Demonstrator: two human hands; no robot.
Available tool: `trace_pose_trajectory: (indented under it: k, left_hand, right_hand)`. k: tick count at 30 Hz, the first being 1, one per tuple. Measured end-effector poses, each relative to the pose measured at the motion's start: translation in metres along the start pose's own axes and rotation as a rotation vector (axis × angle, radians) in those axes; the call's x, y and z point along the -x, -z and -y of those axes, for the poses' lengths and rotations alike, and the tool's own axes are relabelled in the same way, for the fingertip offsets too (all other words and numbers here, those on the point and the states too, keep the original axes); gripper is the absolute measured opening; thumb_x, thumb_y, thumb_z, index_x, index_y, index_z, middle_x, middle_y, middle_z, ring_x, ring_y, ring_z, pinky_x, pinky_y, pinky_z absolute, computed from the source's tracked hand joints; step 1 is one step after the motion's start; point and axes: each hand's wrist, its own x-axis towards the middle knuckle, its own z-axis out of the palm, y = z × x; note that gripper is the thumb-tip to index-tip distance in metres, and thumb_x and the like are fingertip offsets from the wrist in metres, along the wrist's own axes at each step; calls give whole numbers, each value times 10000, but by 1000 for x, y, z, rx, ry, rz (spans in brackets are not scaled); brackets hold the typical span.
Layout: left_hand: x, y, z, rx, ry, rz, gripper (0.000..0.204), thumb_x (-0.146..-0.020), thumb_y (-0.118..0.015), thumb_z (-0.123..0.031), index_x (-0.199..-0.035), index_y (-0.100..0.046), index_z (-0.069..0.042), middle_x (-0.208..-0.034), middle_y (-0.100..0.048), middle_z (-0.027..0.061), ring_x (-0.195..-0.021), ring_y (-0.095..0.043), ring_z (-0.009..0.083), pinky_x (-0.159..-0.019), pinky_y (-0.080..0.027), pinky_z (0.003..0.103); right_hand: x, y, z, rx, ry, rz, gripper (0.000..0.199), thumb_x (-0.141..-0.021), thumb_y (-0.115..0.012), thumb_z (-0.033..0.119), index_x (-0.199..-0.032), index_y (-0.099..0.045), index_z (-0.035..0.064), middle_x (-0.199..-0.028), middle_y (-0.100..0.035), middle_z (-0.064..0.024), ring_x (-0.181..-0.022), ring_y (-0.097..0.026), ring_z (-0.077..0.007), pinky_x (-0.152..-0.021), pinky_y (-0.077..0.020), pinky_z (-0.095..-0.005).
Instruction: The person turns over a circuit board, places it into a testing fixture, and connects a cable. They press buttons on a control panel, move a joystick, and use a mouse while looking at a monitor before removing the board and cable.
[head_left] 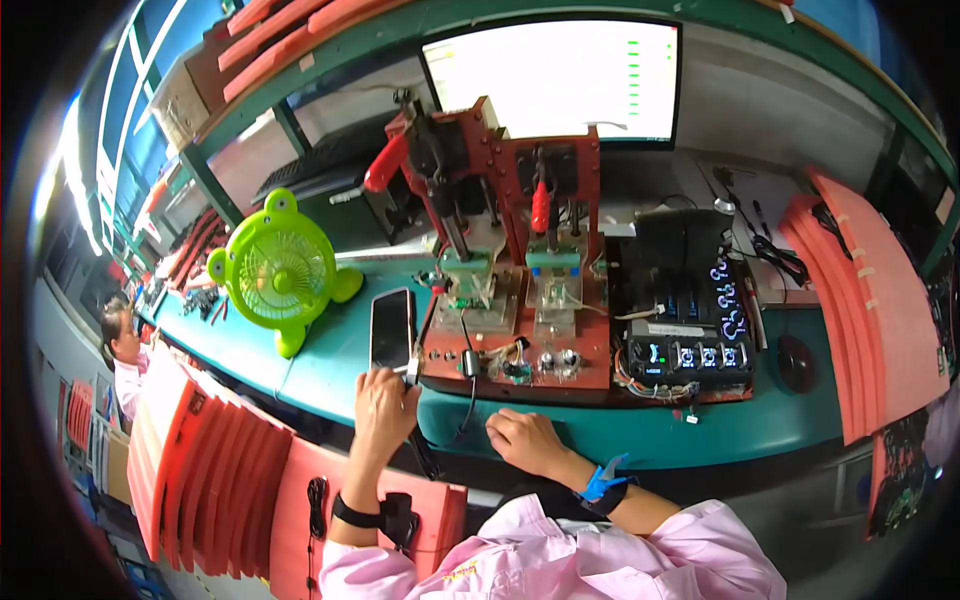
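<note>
My left hand (pixel 387 408) is closed, its fingers pinched at the near end of a dark-screened phone (pixel 391 328). A small pale plug (pixel 412 371) sticks out by its fingertips, and a black cable (pixel 424 456) hangs down beside the hand. At the front edge of the green bench, my right hand (pixel 526 441) rests with its fingers curled; whatever may be in them is hidden. Beyond both hands stands a red test fixture (pixel 578 350) with two red-handled presses and small circuit boards under them. A thin cable with a black cylinder (pixel 471 363) lies over its front.
A green frog-shaped fan (pixel 280 270) stands left, a lit monitor (pixel 560 80) behind. Right of the fixture are a black panel with glowing displays (pixel 690 355) and a dark mouse (pixel 796 362). Stacked red trays (pixel 215 470) flank me. A person (pixel 125 345) sits far left.
</note>
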Motion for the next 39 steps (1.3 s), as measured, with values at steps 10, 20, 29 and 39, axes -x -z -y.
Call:
trace_pose_trajectory:
  k: [10,20,29,39]
  left_hand:
    - [-69,2,0,-87,-259,103,122,-727,-597,-174,-722,-555,-60,-733,-508,97,-789,-493,272,-692,-379,368]
    - [-66,-15,-1,-145,-302,174,126,-688,-573,-108,-787,-539,-38,-786,-514,84,-828,-497,252,-701,-384,343]
    - [-77,-2,-3,-132,-464,198,122,-663,-578,-81,-766,-525,-43,-803,-510,74,-825,-502,243,-687,-381,334]
    - [-66,-10,-14,-175,-182,133,126,-756,-570,-193,-748,-570,-67,-749,-550,63,-776,-528,230,-652,-371,335]
  right_hand:
    - [-4,1,-2,-82,81,-72,71,-768,-536,115,-756,-548,47,-728,-561,-109,-623,-569,-321,-518,-455,-407]
    - [2,-1,-3,-91,92,-77,77,-774,-531,125,-755,-547,52,-724,-564,-104,-618,-566,-324,-525,-458,-407]
    - [0,1,-5,-134,77,-44,86,-778,-527,131,-758,-547,49,-729,-565,-99,-613,-566,-320,-517,-459,-405]
    - [1,0,-5,-146,82,-38,90,-782,-520,137,-769,-548,52,-728,-563,-102,-607,-564,-321,-513,-457,-406]
